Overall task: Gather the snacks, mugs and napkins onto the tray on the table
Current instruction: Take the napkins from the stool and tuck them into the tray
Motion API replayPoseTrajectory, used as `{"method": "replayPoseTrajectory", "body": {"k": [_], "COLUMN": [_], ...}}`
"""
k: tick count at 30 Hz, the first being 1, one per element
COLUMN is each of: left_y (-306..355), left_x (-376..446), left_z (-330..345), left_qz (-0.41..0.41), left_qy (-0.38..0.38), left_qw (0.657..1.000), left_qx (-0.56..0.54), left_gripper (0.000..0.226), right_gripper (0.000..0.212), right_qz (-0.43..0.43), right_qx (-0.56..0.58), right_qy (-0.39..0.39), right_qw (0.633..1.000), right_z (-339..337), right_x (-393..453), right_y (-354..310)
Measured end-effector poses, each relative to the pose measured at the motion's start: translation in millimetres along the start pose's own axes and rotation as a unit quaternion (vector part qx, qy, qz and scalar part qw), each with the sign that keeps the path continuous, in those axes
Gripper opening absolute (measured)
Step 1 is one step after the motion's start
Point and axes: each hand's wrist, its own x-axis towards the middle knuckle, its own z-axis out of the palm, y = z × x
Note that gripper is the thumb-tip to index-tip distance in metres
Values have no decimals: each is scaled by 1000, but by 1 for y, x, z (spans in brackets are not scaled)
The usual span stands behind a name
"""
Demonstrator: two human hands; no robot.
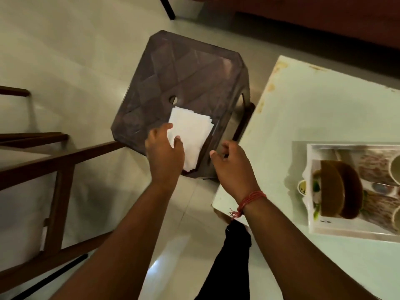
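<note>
A stack of white napkins (191,132) lies on the near part of a dark plastic stool (173,79). My left hand (165,153) rests on the stack's near left corner, thumb on top and fingers spread; whether it grips the napkins I cannot tell. My right hand (230,167), with a red thread at the wrist, hovers just right of the stack with fingers loosely curled and nothing in it. On the pale table (313,109) to the right stands a white tray (311,213) holding brown snacks (339,191) and mugs (395,169) at the frame's right edge.
A small cup with a face print (302,187) sits at the tray's left edge. Wooden furniture frames (60,169) stand at the left on the pale tiled floor. A dark leg (229,263) shows below. A brown wooden piece runs along the top right.
</note>
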Motion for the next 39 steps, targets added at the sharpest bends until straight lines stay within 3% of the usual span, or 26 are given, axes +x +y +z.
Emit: {"method": "replayPoseTrajectory", "body": {"k": [2,5,12,16,17,19,22,24,30,33,39], "left_y": [-20,-34,-35,-36,-37,-37,-33,-30,-14,9,81], "left_x": [10,12,-27,-56,-61,-69,-78,-86,-122,-149,-215], "left_z": [-2,-3,7,10,12,15,19,23,41,49,77], "left_qz": [4,15,-144,-210,-246,-346,-426,-425,-394,-377,-351], "left_qy": [-48,-117,-217,-157,-131,-115,-169,-225,-325,-351,-361], "left_qw": [995,989,956,933,919,856,734,695,673,677,687], "left_qx": [86,87,-133,-246,-279,-367,-501,-534,-536,-525,-524], "left_gripper": [40,32,17,19,22,27,30,24,34,27,24], "right_gripper": [45,37,37,29,26,19,9,10,43,51,51], "right_qz": [23,56,83,102,106,113,129,142,154,155,106], "right_qx": [18,33,31,68,87,115,161,198,231,222,177], "right_qy": [1,-5,0,-4,-7,-20,-63,-97,-168,-178,-91], "right_qw": [1000,998,996,993,990,987,976,965,946,946,974], "right_z": [12,28,46,48,47,44,35,25,-22,-57,-144], "right_x": [8,14,18,22,22,20,10,1,-33,-53,-94], "right_y": [-5,-8,0,11,16,28,45,58,103,123,167]}}
